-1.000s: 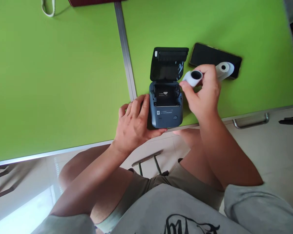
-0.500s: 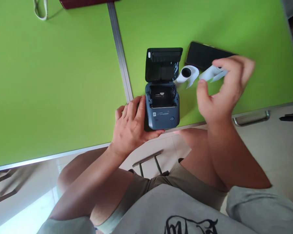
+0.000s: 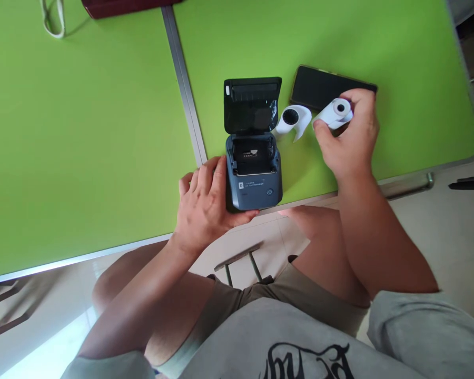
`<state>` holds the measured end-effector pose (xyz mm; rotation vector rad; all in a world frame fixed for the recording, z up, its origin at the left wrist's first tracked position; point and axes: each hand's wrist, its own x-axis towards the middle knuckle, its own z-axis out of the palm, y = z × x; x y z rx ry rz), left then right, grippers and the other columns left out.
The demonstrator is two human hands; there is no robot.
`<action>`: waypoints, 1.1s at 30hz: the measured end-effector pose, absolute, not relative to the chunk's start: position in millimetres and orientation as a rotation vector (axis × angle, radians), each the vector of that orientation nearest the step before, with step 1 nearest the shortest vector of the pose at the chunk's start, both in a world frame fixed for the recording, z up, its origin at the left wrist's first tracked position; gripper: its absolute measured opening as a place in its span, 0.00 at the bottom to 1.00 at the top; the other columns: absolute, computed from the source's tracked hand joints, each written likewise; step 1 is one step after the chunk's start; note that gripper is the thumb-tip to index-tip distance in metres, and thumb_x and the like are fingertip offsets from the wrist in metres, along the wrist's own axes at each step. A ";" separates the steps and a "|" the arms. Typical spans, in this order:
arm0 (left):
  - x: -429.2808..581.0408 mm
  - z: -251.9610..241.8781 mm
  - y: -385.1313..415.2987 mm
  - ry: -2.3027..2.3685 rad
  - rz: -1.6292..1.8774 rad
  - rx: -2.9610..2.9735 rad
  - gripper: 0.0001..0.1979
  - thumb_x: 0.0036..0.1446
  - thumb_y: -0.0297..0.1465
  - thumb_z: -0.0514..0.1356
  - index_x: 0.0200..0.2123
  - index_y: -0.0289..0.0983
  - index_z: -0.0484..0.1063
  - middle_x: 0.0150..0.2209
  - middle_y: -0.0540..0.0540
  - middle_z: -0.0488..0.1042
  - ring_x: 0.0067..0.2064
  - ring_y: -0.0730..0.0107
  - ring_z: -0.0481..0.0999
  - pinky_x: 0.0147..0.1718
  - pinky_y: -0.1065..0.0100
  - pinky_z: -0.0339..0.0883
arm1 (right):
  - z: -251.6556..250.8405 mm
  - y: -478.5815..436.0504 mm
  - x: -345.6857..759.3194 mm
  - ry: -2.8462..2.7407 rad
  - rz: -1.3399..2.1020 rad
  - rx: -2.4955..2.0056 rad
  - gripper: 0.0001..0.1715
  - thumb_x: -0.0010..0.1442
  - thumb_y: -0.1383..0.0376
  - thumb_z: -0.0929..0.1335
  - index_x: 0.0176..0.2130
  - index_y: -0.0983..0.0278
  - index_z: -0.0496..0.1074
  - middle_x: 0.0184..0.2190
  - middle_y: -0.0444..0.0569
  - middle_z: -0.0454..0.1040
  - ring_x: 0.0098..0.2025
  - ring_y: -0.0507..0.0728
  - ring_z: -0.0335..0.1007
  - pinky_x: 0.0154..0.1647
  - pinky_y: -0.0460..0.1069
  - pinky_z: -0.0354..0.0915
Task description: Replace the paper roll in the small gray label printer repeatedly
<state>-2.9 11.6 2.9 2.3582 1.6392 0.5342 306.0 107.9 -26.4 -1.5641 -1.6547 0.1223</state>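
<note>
A dark blue-grey label printer (image 3: 256,192) stands near the table's front edge with its black lid (image 3: 250,105) raised and its paper bay uncovered. Against its left side rests my left hand (image 3: 204,202), gripping it with the thumb along the front. My right hand (image 3: 349,138) has thumb and fingers around a small white paper roll (image 3: 334,113), whose core end faces up. Another white roll (image 3: 300,122), with a dark core and a loose curled end, sits between the printer and my right hand.
Behind the rolls lies a black smartphone (image 3: 327,87). A metal strip (image 3: 184,87) crosses the green table (image 3: 102,131). Dark red case-like object (image 3: 126,6) and a white cord loop (image 3: 55,23) are at the far left. A metal handle (image 3: 408,185) is under the front edge.
My right hand has moved in and closed around the right-hand paper roll, which is now tipped with its core showing. My left hand stays on the printer. The view has shifted slightly.
</note>
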 end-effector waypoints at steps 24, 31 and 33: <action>-1.4 6.7 8.8 1.606 0.473 2.387 0.56 0.60 0.69 0.48 0.71 0.27 0.59 0.63 0.26 0.72 0.60 0.41 0.73 0.58 0.50 0.61 | 30.6 69.4 211.5 -2.074 0.218 -1.187 0.15 0.62 0.71 0.70 0.45 0.52 0.74 0.44 0.46 0.85 0.47 0.66 0.82 0.49 0.64 0.76; -1.8 3.4 7.5 1.615 0.557 2.462 0.54 0.64 0.68 0.42 0.68 0.24 0.63 0.60 0.27 0.74 0.58 0.45 0.75 0.57 0.51 0.61 | 27.8 75.7 208.0 -2.063 0.425 -1.068 0.09 0.63 0.69 0.68 0.35 0.57 0.77 0.42 0.48 0.85 0.44 0.61 0.83 0.45 0.59 0.77; -1.6 2.3 6.9 1.624 0.559 2.463 0.54 0.64 0.67 0.44 0.70 0.24 0.61 0.60 0.27 0.75 0.58 0.46 0.75 0.57 0.51 0.61 | 28.8 74.3 207.7 -2.028 0.397 -1.066 0.09 0.63 0.69 0.69 0.34 0.57 0.78 0.41 0.48 0.84 0.43 0.61 0.83 0.44 0.59 0.77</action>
